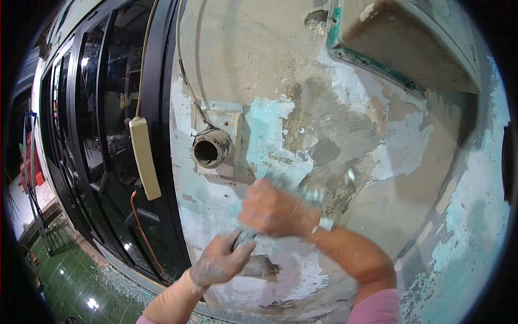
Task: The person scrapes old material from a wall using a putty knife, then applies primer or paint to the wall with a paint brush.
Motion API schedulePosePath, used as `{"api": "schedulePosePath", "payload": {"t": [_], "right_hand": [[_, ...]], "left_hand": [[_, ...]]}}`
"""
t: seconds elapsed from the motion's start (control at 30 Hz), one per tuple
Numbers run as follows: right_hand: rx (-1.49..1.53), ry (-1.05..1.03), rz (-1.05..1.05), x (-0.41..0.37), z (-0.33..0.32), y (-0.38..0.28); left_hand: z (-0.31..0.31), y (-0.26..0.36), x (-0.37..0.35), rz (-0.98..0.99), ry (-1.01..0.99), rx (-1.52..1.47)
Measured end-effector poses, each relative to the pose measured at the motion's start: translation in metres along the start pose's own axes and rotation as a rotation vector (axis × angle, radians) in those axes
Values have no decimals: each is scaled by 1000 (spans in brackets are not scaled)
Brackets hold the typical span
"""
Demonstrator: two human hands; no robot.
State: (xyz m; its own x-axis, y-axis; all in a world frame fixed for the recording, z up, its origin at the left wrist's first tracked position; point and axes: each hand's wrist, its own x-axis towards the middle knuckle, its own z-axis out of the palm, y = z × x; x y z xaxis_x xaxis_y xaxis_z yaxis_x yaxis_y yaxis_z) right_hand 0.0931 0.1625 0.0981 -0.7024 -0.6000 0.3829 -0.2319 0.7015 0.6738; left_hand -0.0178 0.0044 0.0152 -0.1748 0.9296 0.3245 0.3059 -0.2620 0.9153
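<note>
Both hands hold one blurred grey metal tool (302,191) against a wall of peeling turquoise paint and bare plaster (345,129). My right hand (275,211), with a watch at the wrist, is closed around the tool's middle. Its upper end reaches up and right to the plaster. My left hand (218,262), dusted with grey powder, grips the tool's lower end just below the right hand. The motion blur hides what kind of tool it is.
A round pipe opening (209,150) sits in the wall above the hands. A cream power strip (144,156) hangs on its cable over the black door frame (162,108) at left. A concrete ledge (410,48) juts out at upper right. Green floor tiles (81,281) lie below left.
</note>
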Motion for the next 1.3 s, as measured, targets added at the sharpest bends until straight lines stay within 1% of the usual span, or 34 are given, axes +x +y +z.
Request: {"api": "schedulePosePath", "payload": {"t": [0.03,0.13,0.23,0.27,0.37,0.5,0.57,0.6,0.7,0.73,0.77,0.8,0.83,0.9,0.93,0.97,1.0,1.07,1.1,1.13,1.17,1.2,1.23,1.27,1.3], "right_hand": [[49,4,1,-1,14,-10],[50,38,-24,-4,31,-29],[88,49,-18,-2,15,-24],[51,21,-12,-2,18,-24],[-33,-30,26,0,34,-28],[-45,-35,70,4,40,-33],[-53,-29,75,1,39,-37],[-64,-17,71,0,39,-36],[-91,51,98,-10,26,-25],[-104,56,115,-13,15,-21],[-119,58,134,-16,8,-18],[-81,129,129,-14,16,-20],[-64,116,115,-10,26,-27],[-42,100,78,-2,43,-40],[-38,153,56,-3,45,-37],[-36,143,70,-8,38,-30],[-42,134,87,-16,25,-20],[-51,76,147,-27,-5,-11],[-57,84,143,-24,-3,-11],[-74,98,148,-23,-1,-11],[-91,109,154,-24,-1,-11],[-86,130,125,-19,15,-17],[-14,122,121,-10,29,-26],[-17,91,117,-4,38,-30],[-7,55,116,-2,42,-36]], "left_hand": [[-1,-11,-10,-66,-1,-37],[2,-26,-25,-136,-21,-122],[-3,-6,-26,-173,-54,-121],[-7,-10,-24,-113,-58,-18],[-15,-45,-9,-12,-29,67],[-23,-49,-10,-1,-43,36],[-27,-47,-14,1,-48,122],[-26,-48,-12,-20,-75,62],[-15,-19,4,102,-47,202],[-10,-10,8,113,-76,161],[-10,-13,8,99,-47,159],[-10,-21,2,75,-33,157],[-10,-29,-5,56,-13,151],[-15,-29,-17,-52,-15,114],[-17,-29,-18,-107,-26,89],[-17,-28,-16,-151,-40,63],[-8,-17,-8,-12,-29,120],[5,3,14,83,-73,184],[4,9,21,137,-96,224],[3,10,19,117,-86,195],[-2,6,12,57,-74,177],[-10,-4,-1,-2,-59,155],[-17,-12,-10,-55,-46,141],[-20,-19,-16,-128,-11,54],[-19,-18,-18,-128,-17,83]]}}
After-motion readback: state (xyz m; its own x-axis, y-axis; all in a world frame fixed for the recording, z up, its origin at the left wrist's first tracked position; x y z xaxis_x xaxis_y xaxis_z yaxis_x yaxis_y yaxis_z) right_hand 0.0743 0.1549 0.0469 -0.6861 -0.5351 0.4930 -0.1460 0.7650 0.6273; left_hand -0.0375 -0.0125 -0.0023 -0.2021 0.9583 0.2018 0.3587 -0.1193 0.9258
